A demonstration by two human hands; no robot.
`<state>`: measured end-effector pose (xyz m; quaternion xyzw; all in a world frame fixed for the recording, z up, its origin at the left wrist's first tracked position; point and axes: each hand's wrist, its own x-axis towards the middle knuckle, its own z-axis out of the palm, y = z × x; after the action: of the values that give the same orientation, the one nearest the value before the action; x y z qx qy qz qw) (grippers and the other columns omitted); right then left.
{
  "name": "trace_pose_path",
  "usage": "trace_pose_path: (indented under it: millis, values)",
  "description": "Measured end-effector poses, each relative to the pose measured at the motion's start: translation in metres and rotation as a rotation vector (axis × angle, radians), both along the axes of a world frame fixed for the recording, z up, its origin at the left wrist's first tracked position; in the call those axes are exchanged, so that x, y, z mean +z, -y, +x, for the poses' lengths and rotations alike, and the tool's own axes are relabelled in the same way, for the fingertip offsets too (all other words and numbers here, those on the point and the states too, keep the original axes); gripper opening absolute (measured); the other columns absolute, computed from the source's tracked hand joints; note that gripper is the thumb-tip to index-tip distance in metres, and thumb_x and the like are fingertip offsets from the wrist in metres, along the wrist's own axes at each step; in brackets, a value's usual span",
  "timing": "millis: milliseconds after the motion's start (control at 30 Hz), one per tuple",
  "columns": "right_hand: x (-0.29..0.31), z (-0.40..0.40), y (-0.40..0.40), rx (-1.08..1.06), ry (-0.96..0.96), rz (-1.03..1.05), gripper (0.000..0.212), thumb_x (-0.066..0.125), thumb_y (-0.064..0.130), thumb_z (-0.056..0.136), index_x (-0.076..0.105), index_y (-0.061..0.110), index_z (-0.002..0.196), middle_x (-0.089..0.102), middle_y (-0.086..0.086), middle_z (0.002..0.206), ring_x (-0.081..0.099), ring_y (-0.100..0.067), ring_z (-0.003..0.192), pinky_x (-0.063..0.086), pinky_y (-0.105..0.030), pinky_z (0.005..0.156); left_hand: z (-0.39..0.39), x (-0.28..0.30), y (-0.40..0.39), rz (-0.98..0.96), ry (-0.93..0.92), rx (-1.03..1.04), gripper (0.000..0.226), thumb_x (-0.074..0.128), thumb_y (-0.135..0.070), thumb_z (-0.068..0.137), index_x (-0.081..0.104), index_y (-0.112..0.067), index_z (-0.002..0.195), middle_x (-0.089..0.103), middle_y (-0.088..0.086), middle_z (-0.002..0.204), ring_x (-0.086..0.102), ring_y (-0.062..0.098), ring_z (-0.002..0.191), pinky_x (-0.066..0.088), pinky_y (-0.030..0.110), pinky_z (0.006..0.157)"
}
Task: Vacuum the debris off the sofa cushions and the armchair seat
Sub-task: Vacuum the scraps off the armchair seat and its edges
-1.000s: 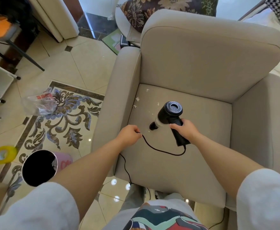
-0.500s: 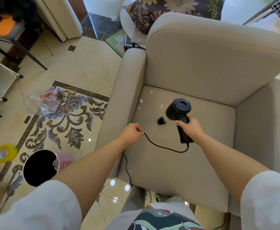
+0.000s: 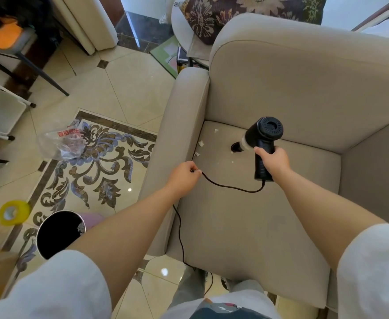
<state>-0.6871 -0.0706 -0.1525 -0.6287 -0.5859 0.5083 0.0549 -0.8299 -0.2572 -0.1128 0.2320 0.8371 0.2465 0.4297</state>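
While the right hand (image 3: 273,163) wraps its fingers around the black handheld vacuum (image 3: 261,140), nozzle touching the armchair seat (image 3: 246,226), the left hand (image 3: 184,178) pinches the cord (image 3: 230,187). White debris (image 3: 201,143) lies beyond the left fingers, near the armrest (image 3: 179,134).
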Motion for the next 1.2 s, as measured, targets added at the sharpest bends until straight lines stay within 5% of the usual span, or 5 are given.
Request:
trace_pose_path:
  millis: [467, 700, 867, 1200]
  values:
    - [-0.005, -0.007, -0.014, 0.098, 0.085, -0.019, 0.039, 0.063, 0.037, 0.083, 0.052, 0.009, 0.108, 0.057, -0.007, 0.095, 0.053, -0.025, 0.087, 0.042, -0.036, 0.073, -0.004, -0.005, -0.012, -0.038, 0.021, -0.013, 0.016, 0.048, -0.017, 0.093, 0.051, -0.008, 0.08, 0.041, -0.003, 0.058, 0.039, 0.015, 0.059, 0.029, 0.024, 0.051]
    - [0.0, 0.005, -0.009, 0.16, 0.126, -0.053, 0.034, 0.061, 0.033, 0.084, 0.051, 0.007, 0.103, 0.057, -0.01, 0.093, 0.054, -0.027, 0.084, 0.042, -0.034, 0.07, 0.004, -0.002, -0.017, -0.049, 0.016, -0.047, 0.014, 0.05, -0.015, 0.092, 0.052, -0.008, 0.08, 0.041, -0.003, 0.058, 0.043, 0.022, 0.071, 0.028, 0.023, 0.051]
    - [0.001, 0.012, -0.001, 0.196, 0.158, -0.067, 0.031, 0.061, 0.033, 0.084, 0.049, 0.008, 0.099, 0.056, -0.01, 0.091, 0.054, -0.026, 0.082, 0.042, -0.034, 0.069, 0.008, 0.0, -0.015, -0.049, 0.027, -0.058, 0.015, 0.05, -0.016, 0.092, 0.052, -0.008, 0.08, 0.042, -0.004, 0.058, 0.04, 0.01, 0.055, 0.028, 0.021, 0.048]
    - [0.005, -0.005, -0.004, 0.197, 0.127, -0.045, 0.034, 0.064, 0.034, 0.081, 0.049, 0.008, 0.099, 0.058, -0.01, 0.094, 0.056, -0.028, 0.086, 0.046, -0.036, 0.072, 0.001, 0.007, -0.008, -0.001, 0.007, -0.009, 0.015, 0.049, -0.016, 0.093, 0.052, -0.008, 0.08, 0.042, -0.005, 0.06, 0.042, 0.016, 0.063, 0.03, 0.021, 0.051]
